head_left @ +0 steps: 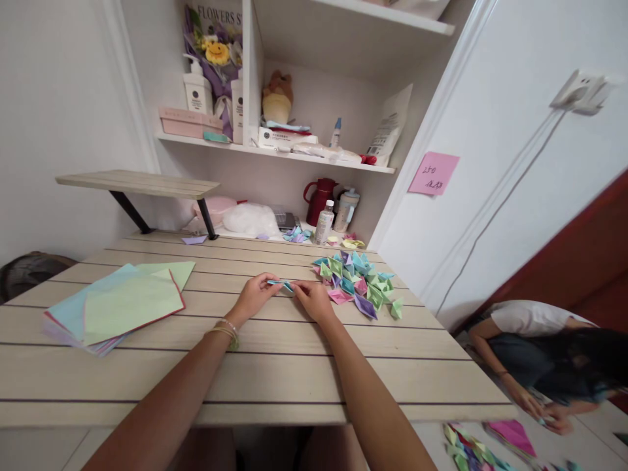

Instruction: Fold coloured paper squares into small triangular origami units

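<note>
Two hands meet over the middle of the table (275, 379), and between them is one blue folded paper (281, 283): the left hand (258, 296) has its grip pinched on one end, the right hand (311, 297) has its grip pinched on the other. Just beyond the right hand lies one pile of folded paper boats (356, 278) in green, blue, pink and purple, overlapping too much for an exact count; one green boat (397, 309) sits at its right edge and one purple boat (365, 306) at its near edge. On the table's left side is one stack of paper sheets (130, 304), light green on top, its layers too close to count. Behind the table stand three vessels: one red jug (321, 201), one white-capped bottle (324, 224) and one handled tumbler (347, 210). One pink note (434, 173) is on the wall, and one other person (540, 347) is low down at the right, near one heap of colourful folded papers (471, 448) on the floor
</note>
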Motion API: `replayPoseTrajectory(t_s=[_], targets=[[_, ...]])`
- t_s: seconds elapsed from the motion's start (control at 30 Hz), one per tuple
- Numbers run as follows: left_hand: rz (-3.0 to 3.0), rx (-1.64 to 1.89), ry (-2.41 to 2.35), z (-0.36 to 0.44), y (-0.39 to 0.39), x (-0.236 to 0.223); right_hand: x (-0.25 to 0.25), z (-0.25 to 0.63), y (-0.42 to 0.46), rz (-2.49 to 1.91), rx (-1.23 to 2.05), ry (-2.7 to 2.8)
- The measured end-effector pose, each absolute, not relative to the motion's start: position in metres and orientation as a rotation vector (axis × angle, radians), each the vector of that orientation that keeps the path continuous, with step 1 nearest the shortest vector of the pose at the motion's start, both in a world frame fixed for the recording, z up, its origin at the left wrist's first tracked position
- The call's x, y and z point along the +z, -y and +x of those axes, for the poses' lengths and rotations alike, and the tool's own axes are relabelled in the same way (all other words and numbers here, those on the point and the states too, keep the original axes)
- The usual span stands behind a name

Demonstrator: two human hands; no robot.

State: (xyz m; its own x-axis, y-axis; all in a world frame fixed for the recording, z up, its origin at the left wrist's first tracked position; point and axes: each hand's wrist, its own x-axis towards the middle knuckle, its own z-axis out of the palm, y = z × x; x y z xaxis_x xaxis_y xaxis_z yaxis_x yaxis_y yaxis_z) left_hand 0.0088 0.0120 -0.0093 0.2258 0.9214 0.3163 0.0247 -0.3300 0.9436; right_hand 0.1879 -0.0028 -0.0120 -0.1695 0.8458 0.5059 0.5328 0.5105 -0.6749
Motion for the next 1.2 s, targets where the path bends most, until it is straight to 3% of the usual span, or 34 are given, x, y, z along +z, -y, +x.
replayPoseTrajectory(t_s=[0.3,0.63,0.9,1.2], targets=[[1.715,1.262,-0.971,0.011,-0.011,-0.013,-0.009,0.178,0.014,-1.392,0.021,1.962],[1.724,1.423,-1.186,0.017,-0.013,-0.018,-0.005,0.157,0.018,-1.561,-0.194,2.152],[1.460,1.633,-1.170,0.023,-0.012,-0.022,-0.003,0.147,0.023,-1.632,-0.307,2.208],[1.657,1.488,-1.135,0.030,-0.007,-0.021,-0.008,0.149,0.018,-1.668,-0.147,1.967]])
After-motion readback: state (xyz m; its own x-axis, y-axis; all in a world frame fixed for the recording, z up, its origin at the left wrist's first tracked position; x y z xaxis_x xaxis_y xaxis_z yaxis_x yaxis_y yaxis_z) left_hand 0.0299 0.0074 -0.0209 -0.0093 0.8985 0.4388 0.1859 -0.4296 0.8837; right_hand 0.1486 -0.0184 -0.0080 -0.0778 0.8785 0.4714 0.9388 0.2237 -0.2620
